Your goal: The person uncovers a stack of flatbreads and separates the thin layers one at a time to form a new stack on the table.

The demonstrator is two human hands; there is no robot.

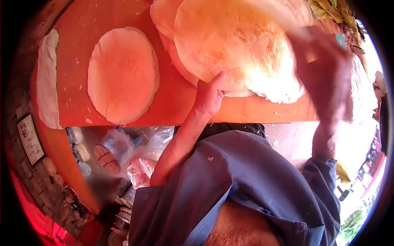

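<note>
My left hand pinches the near edge of a large, thin, round flatbread, thumb on top and fingers underneath. This bread has browned patches and lies over other pale sheets at the back of the orange table. To the right, my right hand is raised beside the bread and smeared by motion. A pale streak runs from it across the bread, and I cannot make out whether it is something held. Left of the pile lies a flat stack of oval flatbreads.
A folded whitish cloth lies along the table's left edge. Below the table are clear plastic bags and a wrapped bundle of brown sticks or wafers. White layered sheets sit at the right end, partly overexposed.
</note>
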